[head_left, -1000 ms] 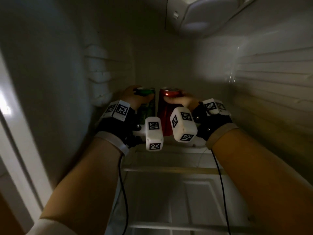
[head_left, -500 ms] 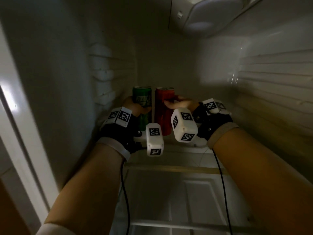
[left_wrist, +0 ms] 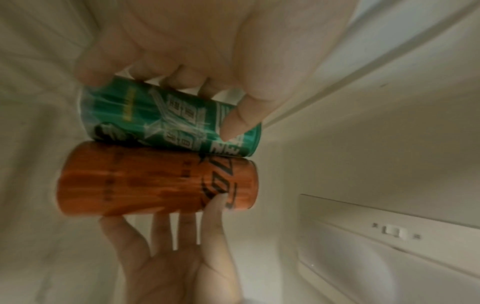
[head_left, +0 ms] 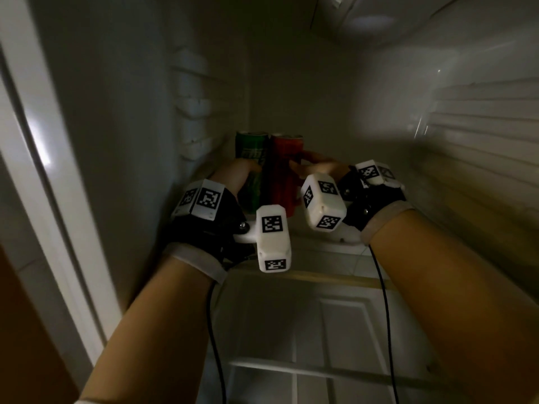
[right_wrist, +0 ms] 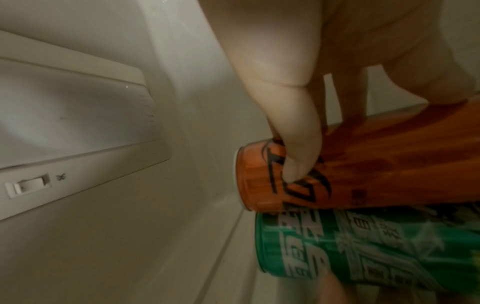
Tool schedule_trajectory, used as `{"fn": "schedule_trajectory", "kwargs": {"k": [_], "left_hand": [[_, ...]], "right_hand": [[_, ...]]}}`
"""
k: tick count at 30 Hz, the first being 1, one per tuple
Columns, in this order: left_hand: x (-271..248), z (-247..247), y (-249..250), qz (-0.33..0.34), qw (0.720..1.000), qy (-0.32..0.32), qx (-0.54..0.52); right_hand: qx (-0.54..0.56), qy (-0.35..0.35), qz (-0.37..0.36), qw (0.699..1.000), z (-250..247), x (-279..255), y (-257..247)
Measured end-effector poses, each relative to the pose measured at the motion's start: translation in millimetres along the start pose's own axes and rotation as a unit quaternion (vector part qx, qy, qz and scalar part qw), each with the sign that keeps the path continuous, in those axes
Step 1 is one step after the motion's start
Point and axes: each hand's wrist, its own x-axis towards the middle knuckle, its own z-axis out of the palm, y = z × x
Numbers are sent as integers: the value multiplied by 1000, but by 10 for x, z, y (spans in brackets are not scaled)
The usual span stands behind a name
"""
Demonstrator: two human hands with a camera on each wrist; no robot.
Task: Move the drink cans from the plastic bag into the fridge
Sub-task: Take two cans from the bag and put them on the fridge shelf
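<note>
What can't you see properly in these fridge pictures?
- Green can: base hidden by the left hand, head view.
- Orange can: lower end cut off by the frame edge, right wrist view.
- Writing on both cans: smeared by blur, left wrist view.
- Plastic bag: in no view.

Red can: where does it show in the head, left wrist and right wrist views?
Head: red can centre, upright on the shelf, right of the green can.
Left wrist: lower left of centre, lying sideways in the picture, below the green can.
Right wrist: right edge, above the green can.
Shared landmark: the green can touching it.
</note>
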Motion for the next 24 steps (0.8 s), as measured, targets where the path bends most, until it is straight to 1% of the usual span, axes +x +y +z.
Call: {"fn": "schedule_trajectory", "kwargs": {"k": [4,7,9,11,13,15,18,20,22,24], "left_hand": [[-75,11,-10,7,1000,3,19],[-147,32,-11,5,1000,2,12],[-219,40,-21,4,1000,2,4],[-316,34,-33,16,1000,4,-5],[-453,13,-46,30,999,4,-29],[-612,-6,-89,54,997,-15,-51],[-942,-122,-220,94,990,-42,-91],[-1216,-248,-383,106,985,-80,-113],[-1500,-379,-589,109,978,-127,-125],[-1746,-505,-830,108,972,-155,-139]], "right_hand": [[15,-19,14,1000,4,-2,-8],[9,-3,28,1000,22,-37,-35],[4,22,53,998,0,-43,0],[55,50,63,995,-2,-164,10],[102,37,67,992,-8,-314,20],[120,47,62,990,44,-539,4],[168,59,40,983,262,-989,-46],[201,74,25,976,437,-1325,3],[185,90,-4,979,616,-1676,106],[148,111,-23,982,815,-2009,238]]}}
